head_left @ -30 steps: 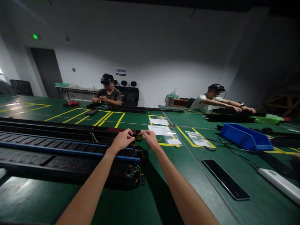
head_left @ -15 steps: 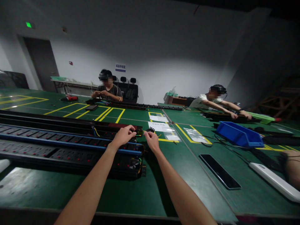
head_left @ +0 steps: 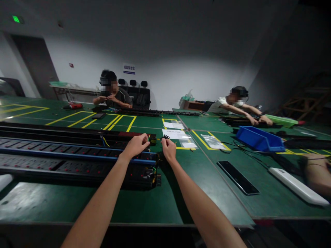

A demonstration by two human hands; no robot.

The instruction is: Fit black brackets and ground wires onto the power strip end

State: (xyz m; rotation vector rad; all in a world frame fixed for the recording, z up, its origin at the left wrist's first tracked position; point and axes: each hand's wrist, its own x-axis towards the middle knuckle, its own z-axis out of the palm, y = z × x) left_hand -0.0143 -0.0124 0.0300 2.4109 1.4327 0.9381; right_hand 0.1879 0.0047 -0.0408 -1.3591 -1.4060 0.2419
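Observation:
Long black power strips (head_left: 77,167) with rows of sockets and red dots lie side by side, and a blue edge (head_left: 100,155) runs along them. My left hand (head_left: 136,145) is at the right end of the rearmost strip, fingers curled together by a few thin wires; what they pinch is hidden. Just beyond that end, my right hand (head_left: 169,148) is closed on a small black slotted bracket (head_left: 166,136), which sticks up above the fingers. At the front strip's open end, coloured wires (head_left: 154,174) show.
To the right are a blue bin (head_left: 260,138), a black phone-like slab (head_left: 238,177), a white case (head_left: 297,186) and dark cables. Paper sheets (head_left: 173,133) lie beyond my hands. Two people sit across the green table (head_left: 204,182); another person's arm (head_left: 318,174) enters at right.
My hands have moved slightly apart; before, they met at the strip's end. The bracket stays in my right hand. The camera view has shifted a little.

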